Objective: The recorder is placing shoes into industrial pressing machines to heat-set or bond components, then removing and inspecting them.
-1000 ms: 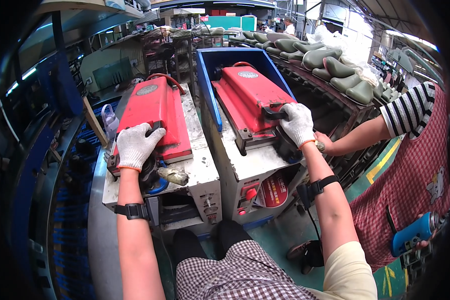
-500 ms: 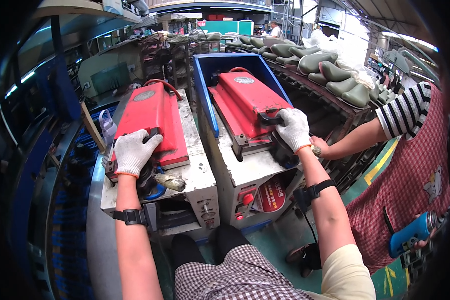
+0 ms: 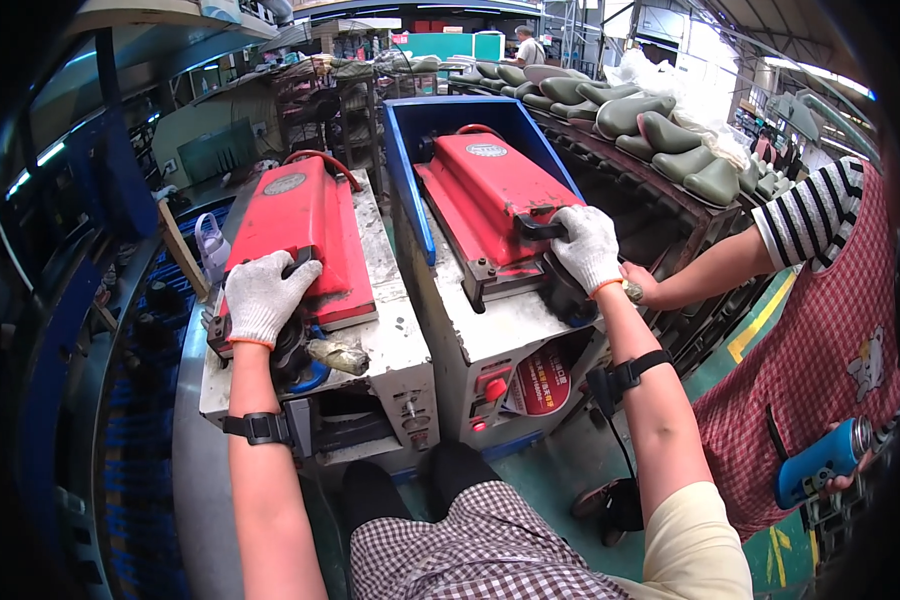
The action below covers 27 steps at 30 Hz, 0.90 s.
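Two machines with red covers stand side by side before me. My left hand (image 3: pixel 268 298), in a white knit glove, is closed round the black handle (image 3: pixel 300 262) on the front of the left red cover (image 3: pixel 288 225). Just below it, a lever end wrapped in worn tape (image 3: pixel 338 356) sticks out to the right. My right hand (image 3: pixel 586 246), gloved alike, grips the end of the black handle (image 3: pixel 538 228) on the right red cover (image 3: pixel 490 190). Both covers lie lowered. The glove partly hides the right handle.
At my right, a co-worker's hand (image 3: pixel 642 284) holds a wrapped lever end beside my wrist; their other hand carries a blue bottle (image 3: pixel 818 466). Green rubber boots (image 3: pixel 660 150) fill a rack behind. A blue guard (image 3: pixel 407 190) surrounds the right machine. A pale bottle (image 3: pixel 211 245) stands left.
My left hand has shifted slightly on its handle, and its fingers lie differently. The right hand stays on its handle. A distant person has moved left and stands more upright.
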Each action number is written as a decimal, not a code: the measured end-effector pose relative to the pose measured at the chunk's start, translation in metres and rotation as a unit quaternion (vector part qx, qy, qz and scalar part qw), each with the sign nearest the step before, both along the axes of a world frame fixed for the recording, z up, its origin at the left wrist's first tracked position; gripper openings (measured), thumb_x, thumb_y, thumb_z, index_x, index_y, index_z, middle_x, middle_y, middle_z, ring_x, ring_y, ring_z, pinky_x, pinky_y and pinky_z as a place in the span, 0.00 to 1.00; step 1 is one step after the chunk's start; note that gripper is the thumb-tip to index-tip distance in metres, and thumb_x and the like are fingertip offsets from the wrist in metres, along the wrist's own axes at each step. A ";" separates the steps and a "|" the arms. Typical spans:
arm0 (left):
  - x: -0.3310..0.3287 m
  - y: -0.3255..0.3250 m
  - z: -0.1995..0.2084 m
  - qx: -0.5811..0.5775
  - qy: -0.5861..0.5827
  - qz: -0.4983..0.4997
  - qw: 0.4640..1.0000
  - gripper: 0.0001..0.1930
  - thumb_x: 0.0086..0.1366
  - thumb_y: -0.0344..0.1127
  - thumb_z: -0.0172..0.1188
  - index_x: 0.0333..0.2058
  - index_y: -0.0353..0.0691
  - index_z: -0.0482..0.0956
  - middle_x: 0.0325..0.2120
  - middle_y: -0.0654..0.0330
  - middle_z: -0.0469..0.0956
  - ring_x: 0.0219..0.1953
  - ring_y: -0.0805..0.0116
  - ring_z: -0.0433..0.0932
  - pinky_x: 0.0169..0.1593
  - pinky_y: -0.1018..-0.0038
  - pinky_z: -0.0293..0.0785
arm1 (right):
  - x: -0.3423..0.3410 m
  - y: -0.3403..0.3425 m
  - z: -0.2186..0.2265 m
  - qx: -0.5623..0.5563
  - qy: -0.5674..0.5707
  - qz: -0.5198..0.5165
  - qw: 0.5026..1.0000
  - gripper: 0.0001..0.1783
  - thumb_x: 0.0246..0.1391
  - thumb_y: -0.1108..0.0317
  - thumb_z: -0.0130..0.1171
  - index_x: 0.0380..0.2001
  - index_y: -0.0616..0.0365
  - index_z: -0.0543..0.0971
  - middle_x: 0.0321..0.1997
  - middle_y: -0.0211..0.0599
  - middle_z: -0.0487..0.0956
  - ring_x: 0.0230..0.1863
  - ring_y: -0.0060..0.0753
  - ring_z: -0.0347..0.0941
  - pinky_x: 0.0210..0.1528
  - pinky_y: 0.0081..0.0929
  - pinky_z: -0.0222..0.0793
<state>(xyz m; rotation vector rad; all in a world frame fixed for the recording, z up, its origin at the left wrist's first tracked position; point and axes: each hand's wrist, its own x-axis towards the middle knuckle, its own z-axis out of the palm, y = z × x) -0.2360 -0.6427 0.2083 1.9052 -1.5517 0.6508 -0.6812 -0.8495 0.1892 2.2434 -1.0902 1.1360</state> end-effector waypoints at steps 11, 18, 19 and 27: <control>0.002 0.008 0.005 0.026 -0.015 0.022 0.999 0.26 0.61 0.67 0.65 0.29 0.48 0.90 0.25 0.53 0.86 0.31 0.50 0.87 0.38 0.55 0.80 | 0.007 0.003 0.002 -0.010 0.006 0.009 1.000 0.07 0.43 0.67 0.69 0.29 0.50 0.83 0.32 0.38 0.83 0.41 0.50 0.81 0.48 0.48 0.75; -0.002 0.008 0.014 0.078 -0.008 0.022 0.997 0.28 0.64 0.69 0.63 0.32 0.48 0.89 0.29 0.52 0.87 0.35 0.47 0.87 0.41 0.54 0.81 | 0.001 0.002 -0.002 0.054 -0.091 0.057 0.993 0.16 0.47 0.74 0.62 0.41 0.49 0.86 0.42 0.40 0.84 0.52 0.53 0.78 0.60 0.47 0.73; -0.002 0.008 0.014 0.085 0.003 0.004 0.996 0.27 0.64 0.68 0.62 0.34 0.48 0.89 0.30 0.52 0.87 0.36 0.47 0.87 0.42 0.54 0.81 | 0.001 0.003 -0.006 0.054 -0.139 0.057 0.987 0.17 0.48 0.75 0.61 0.43 0.50 0.85 0.44 0.40 0.83 0.53 0.53 0.77 0.62 0.46 0.72; 0.018 0.022 0.034 0.212 0.054 -0.064 0.974 0.25 0.70 0.62 0.58 0.43 0.45 0.87 0.41 0.48 0.86 0.47 0.46 0.85 0.51 0.56 0.78 | 0.158 0.152 -0.006 0.303 -0.108 0.424 0.847 0.19 0.68 0.72 0.61 0.61 0.58 0.80 0.54 0.42 0.83 0.60 0.40 0.79 0.65 0.36 0.73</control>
